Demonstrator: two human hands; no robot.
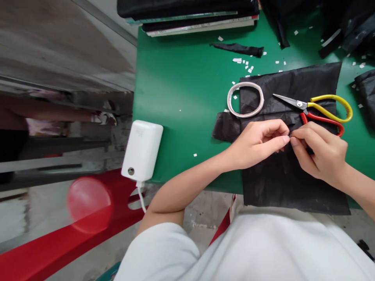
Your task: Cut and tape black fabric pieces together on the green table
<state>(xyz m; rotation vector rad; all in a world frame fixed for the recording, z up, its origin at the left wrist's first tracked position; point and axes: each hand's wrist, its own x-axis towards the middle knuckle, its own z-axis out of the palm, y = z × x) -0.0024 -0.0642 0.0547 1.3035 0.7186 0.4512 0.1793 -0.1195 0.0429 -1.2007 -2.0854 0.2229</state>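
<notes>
My left hand (260, 143) and my right hand (322, 154) meet fingertip to fingertip over a piece of black fabric (272, 183). Both are closed in a pinch, thumb against forefinger. Whatever lies between the fingertips is too small to make out. The black fabric stretches under both hands and hangs over the table's near edge. On its upper part lie scissors (299, 104) with one yellow and one red handle, blades pointing left. A thin roll of white tape (261, 93) rests at the fabric's upper left, partly on the table.
The green table (175, 86) carries scattered white paper bits (237, 60) and a black strip (240, 48). A stack of black folders (190, 15) stands at the back. A white power bank (142, 150) with a cable sits at the left edge, near a red chair (117, 195). More black fabric (366, 89) lies right.
</notes>
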